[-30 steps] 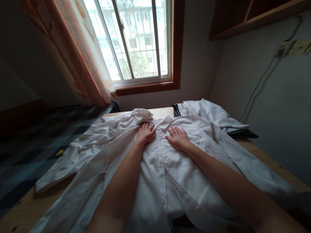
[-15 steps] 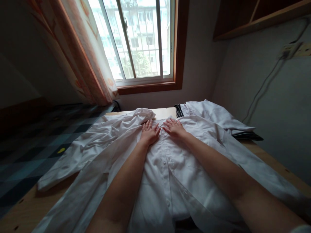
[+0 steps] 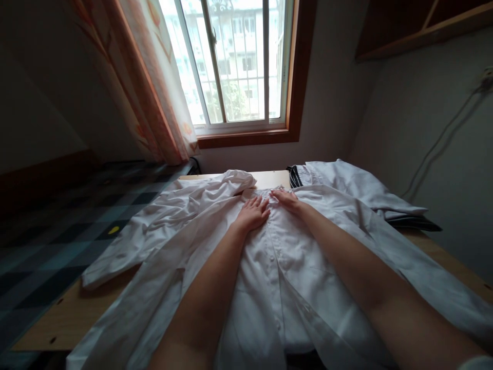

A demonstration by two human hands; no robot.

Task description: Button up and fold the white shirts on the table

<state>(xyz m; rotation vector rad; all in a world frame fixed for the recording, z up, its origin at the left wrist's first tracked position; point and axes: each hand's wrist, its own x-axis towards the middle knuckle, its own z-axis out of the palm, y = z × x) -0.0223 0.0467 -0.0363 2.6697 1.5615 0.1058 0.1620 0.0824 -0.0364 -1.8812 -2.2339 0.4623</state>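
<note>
A white button-up shirt (image 3: 254, 277) lies spread over a wooden board, its row of buttons running down the middle towards me. My left hand (image 3: 253, 212) rests flat on the cloth near the shirt's far end, fingers spread, just left of the buttons. On the other side of the buttons, my right hand (image 3: 285, 199) touches the shirt's far edge with its fingers stretched out; its fingertips are partly hard to see. Another crumpled white garment (image 3: 169, 216) lies along the left side of the shirt.
White and black-striped clothes (image 3: 358, 187) are piled at the back right of the wooden board (image 3: 46, 329). To the left is a bed with a checked cover (image 3: 57, 262). Behind stand a curtain (image 3: 154, 87) and a barred window (image 3: 239, 67); a shelf (image 3: 427, 36) hangs at upper right.
The view has swung a little to the left, so everything sits further right. My right hand has turned sideways at the far edge; my left hand still lies flat on the shirt.
</note>
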